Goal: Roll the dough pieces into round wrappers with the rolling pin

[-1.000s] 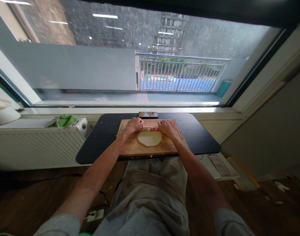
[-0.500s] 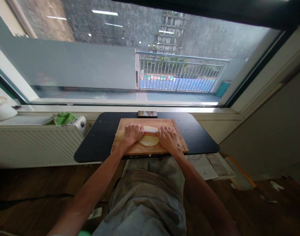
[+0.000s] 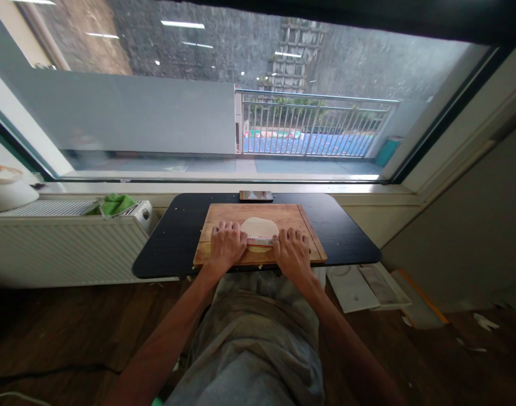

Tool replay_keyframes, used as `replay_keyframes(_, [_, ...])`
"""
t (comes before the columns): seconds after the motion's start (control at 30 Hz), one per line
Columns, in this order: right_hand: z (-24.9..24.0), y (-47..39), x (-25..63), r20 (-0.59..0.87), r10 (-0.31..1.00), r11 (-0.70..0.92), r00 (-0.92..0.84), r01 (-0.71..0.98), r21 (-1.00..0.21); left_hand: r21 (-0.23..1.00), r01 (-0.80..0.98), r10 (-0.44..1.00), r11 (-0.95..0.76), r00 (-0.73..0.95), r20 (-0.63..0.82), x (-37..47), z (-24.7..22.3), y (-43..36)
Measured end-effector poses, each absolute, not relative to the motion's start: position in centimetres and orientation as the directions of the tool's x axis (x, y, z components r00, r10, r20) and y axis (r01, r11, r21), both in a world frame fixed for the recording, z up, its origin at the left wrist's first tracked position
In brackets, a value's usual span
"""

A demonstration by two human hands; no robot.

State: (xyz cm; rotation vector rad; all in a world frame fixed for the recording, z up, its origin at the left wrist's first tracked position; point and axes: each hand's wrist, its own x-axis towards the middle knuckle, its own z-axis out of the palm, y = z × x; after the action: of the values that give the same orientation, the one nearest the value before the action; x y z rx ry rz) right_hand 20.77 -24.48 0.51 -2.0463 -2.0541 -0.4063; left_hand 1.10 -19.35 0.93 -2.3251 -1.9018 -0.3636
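A flat, pale sheet of dough [image 3: 259, 226] lies on a wooden board [image 3: 278, 210]. Across its near part rests a white and red rolling tool [image 3: 260, 241], with a strip of dough showing on the near side. My left hand [image 3: 229, 243] is closed over the tool's left end, and my right hand [image 3: 292, 248] is closed over its right end. The palms and the ends of the tool are hidden under my fingers.
The board sits on a black table [image 3: 168, 242]. A phone [image 3: 256, 196] lies at the table's back edge, below the window. To the left, a green cloth [image 3: 117, 204] and a white container [image 3: 8, 189] rest on a radiator [image 3: 71, 242].
Both hands and the tool have moved toward my body, so more dough shows beyond the tool and less on the near side. The view has shifted slightly.
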Motion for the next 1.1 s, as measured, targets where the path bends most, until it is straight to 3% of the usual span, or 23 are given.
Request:
replay_keyframes(0.37, [0.6,-22.0,21.2,0.319,0.947,0.009,-0.023,0.999,0.047,0.044,0.976,0.942,-0.212,0.192,0.275,1.4,1.5,-17.1])
replay_keyframes(0.7, [2.7,-17.7,22.6,0.221,0.948,0.186,-0.231,0.960,0.208,0.072,0.975,0.950,-0.209,0.185,0.250,2.2,2.1,-12.8])
replay_keyframes(0.97, [2.8,-14.5,21.7,0.186,0.976,0.098,-0.114,0.991,0.095,0.129,0.976,0.965,-0.177,0.146,0.218,3.1,1.8,-9.1])
replay_keyframes(1.1, [3.4,-13.1,21.5,0.147,0.987,0.057,-0.068,0.995,0.079,0.140,0.961,0.964,-0.239,0.217,0.156,3.4,2.0,-7.7])
